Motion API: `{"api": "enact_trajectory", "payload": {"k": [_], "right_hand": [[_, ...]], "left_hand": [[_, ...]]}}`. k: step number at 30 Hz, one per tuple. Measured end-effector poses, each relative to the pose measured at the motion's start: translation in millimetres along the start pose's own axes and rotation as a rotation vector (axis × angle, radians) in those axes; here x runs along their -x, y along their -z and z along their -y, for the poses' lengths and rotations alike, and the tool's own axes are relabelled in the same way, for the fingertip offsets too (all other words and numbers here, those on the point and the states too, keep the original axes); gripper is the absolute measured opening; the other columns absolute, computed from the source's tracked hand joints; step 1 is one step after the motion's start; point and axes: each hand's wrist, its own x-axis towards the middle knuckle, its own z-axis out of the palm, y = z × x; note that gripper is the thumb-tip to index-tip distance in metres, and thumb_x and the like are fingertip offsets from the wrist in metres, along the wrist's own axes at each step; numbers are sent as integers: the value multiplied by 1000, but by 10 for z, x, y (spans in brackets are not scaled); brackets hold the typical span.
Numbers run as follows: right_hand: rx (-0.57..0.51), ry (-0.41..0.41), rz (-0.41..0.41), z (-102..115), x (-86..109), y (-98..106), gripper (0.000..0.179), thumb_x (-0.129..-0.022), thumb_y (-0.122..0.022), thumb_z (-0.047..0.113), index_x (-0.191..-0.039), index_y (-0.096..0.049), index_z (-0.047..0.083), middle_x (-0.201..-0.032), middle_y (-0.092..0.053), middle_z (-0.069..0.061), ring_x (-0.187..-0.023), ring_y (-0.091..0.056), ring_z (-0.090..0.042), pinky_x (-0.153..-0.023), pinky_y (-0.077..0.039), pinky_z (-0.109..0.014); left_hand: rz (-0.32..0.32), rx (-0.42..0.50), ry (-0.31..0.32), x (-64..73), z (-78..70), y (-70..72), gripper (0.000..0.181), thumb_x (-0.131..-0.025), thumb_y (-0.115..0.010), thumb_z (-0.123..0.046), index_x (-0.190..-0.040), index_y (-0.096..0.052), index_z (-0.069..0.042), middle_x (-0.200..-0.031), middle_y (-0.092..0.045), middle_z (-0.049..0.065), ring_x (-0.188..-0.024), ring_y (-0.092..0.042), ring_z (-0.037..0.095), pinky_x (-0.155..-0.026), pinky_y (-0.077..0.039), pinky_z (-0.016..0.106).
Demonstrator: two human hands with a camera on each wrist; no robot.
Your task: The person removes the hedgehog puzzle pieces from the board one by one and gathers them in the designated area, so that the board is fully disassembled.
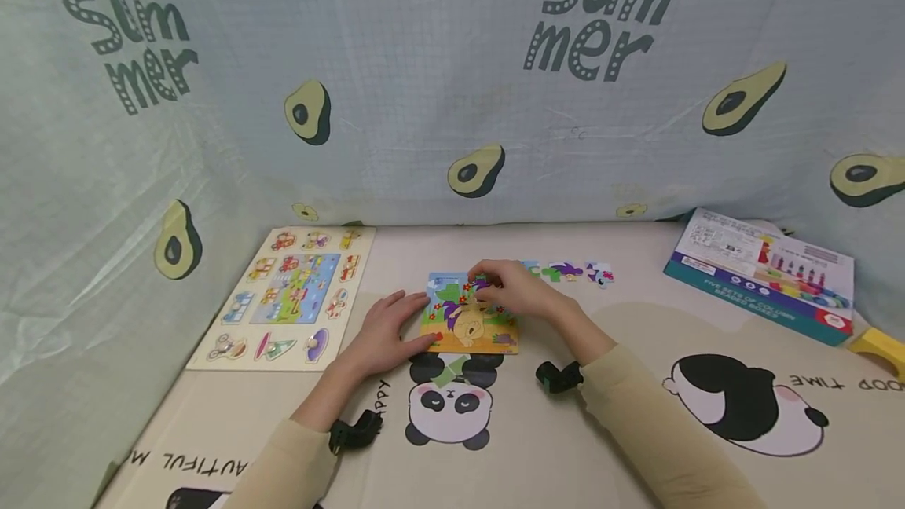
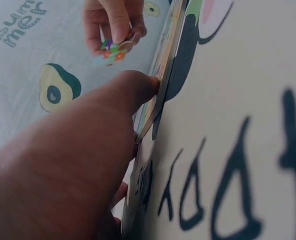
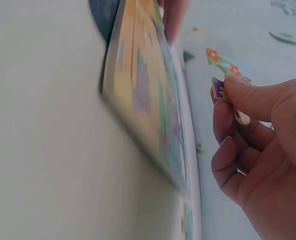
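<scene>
A small jigsaw puzzle board [image 1: 467, 346] with a yellow cartoon animal lies in front of me. My left hand [image 1: 382, 336] lies along its left side, fingers stretched toward the upper left edge and thumb on the lower left corner. Above the board, my right hand [image 1: 512, 287] pinches a jigsaw puzzle piece [image 3: 213, 56] between thumb and fingers. That piece is green and purple with red flowers, and the right wrist view shows it raised off the board. Loose puzzle pieces [image 1: 564, 270] lie beyond the right hand, one partly hidden by it.
A wooden peg puzzle [image 1: 205, 360] with vehicle pictures lies at the left. At the back right is a flat teal-edged box [image 1: 756, 301], with a yellow object [image 1: 880, 350] beside it. An avocado-print cloth [image 1: 396, 100] hangs behind the panda-print table cover [image 1: 566, 446].
</scene>
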Motion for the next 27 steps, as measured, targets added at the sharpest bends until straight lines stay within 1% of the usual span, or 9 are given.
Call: {"api": "enact_trajectory", "payload": {"k": [2, 4, 8, 11, 15, 20, 23, 27], "right_hand": [[0, 5, -11, -65, 60, 53, 23, -100, -65, 12, -122, -66, 9, -96, -62, -4, -84, -53, -21, -72, -46, -32], [-1, -11, -20, -135, 120, 105, 24, -99, -65, 12, -124, -66, 8, -100, -62, -4, -86, -52, -21, -74, -47, -32], [-5, -66, -31, -257, 239, 214, 30, -99, -65, 11, -128, -66, 8, -109, -63, -5, -93, -53, -23, -80, -48, -34], [-1, -102, -47, -336, 310, 289, 30, -98, -67, 11, -128, -65, 9, -103, -61, -6, -91, -52, -24, -78, -47, -34], [-5, -105, -79, -436, 369, 343, 28, -96, -70, 9, -123, -63, 7, -93, -57, -6, -85, -52, -22, -73, -45, -34], [-18, -100, -108, -522, 415, 366, 27, -95, -71, 8, -120, -62, 3, -91, -61, -5, -79, -52, -21, -70, -45, -34], [-19, -115, -114, -548, 421, 373, 27, -95, -72, 9, -119, -63, 4, -90, -62, -5, -78, -53, -21, -69, -45, -33], [-3, -122, -123, -573, 421, 384, 28, -93, -74, 10, -118, -63, 4, -91, -62, -6, -81, -53, -22, -72, -46, -35]], "left_hand": [[3, 1, -6, 5, 3, -3, 68, -90, -72, -42, -147, -53, -8, -152, -49, 10, -147, -27, 40, -117, -19, 61], [5, -3, -13, 11, 12, -8, 69, -90, -73, -42, -147, -53, -8, -152, -48, 10, -147, -26, 40, -117, -19, 61], [6, -9, -27, 18, 20, -7, 70, -89, -73, -42, -147, -53, -7, -152, -48, 11, -146, -27, 41, -117, -19, 61], [7, -4, -33, 19, 22, -6, 71, -89, -74, -41, -147, -52, -7, -152, -48, 11, -147, -26, 41, -117, -18, 61], [10, -6, -36, 21, 37, -9, 72, -88, -74, -42, -147, -52, -7, -152, -47, 11, -147, -26, 40, -118, -17, 61], [14, -10, -39, 21, 52, -15, 73, -88, -74, -42, -148, -52, -7, -153, -47, 11, -147, -26, 40, -118, -16, 61], [15, -8, -36, 18, 50, -11, 73, -88, -74, -42, -148, -52, -7, -153, -47, 11, -147, -26, 40, -118, -16, 60], [18, -11, -37, 12, 44, -1, 73, -88, -74, -43, -148, -51, -8, -153, -46, 11, -147, -25, 39, -119, -15, 60]]}}
